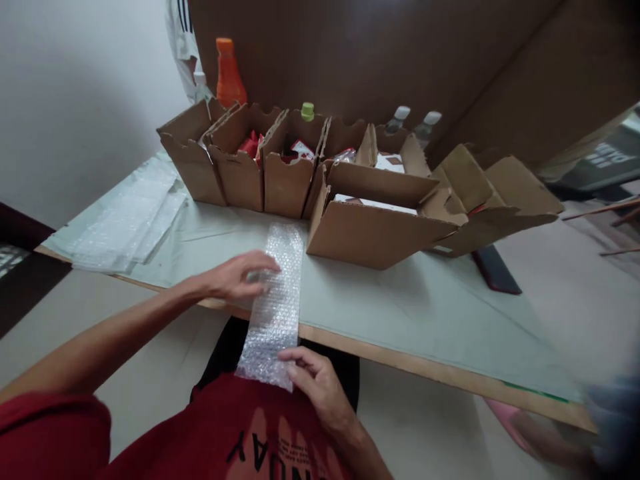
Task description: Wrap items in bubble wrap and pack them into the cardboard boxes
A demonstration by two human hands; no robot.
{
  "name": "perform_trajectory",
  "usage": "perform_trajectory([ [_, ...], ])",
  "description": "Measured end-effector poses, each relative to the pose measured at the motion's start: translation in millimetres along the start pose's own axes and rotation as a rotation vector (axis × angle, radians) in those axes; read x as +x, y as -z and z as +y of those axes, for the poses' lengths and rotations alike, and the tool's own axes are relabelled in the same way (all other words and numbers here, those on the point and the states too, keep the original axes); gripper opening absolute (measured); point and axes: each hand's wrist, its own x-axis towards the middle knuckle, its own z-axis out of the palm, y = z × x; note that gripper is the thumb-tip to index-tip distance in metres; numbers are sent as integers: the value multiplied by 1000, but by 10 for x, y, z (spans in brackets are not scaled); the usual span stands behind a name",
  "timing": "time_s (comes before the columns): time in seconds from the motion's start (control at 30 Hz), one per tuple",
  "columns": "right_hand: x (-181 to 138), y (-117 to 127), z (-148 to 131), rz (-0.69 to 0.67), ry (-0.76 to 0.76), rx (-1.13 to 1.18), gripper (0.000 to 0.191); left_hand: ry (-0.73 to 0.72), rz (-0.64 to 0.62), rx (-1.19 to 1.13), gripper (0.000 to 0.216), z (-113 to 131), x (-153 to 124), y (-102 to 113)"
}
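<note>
A long strip of bubble wrap (278, 300) lies across the table's near edge and hangs down toward my lap. My left hand (236, 275) rests flat on the strip's left side near its middle, fingers stretched out. My right hand (316, 381) pinches the strip's lower end just below the table edge. A row of open cardboard boxes (260, 163) stands behind the strip, holding red and white items. A larger open box (373, 223) sits closest to the strip's far end.
A stack of bubble wrap sheets (123, 220) lies at the table's left. An orange bottle (229, 73) and other capped bottles stand behind the boxes. A dark flat object (495, 270) lies right of the boxes. A large cardboard sheet leans behind everything.
</note>
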Motion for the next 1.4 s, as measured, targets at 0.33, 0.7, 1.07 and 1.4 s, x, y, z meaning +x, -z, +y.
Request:
perform_trajectory([
  [0.33,442,29,-252,-4,97,368,57,388,223,-260,45,244,-567,-629],
  [0.7,413,193,-270,132,676,-1036,40,452,283,110,66,99,-314,-806],
  [1.07,727,208,-389,27,696,-1067,27,46,432,260,36,162,-589,-873],
  [1.4,760,151,-448,196,812,-1299,24,218,422,246,30,3,-301,-892],
])
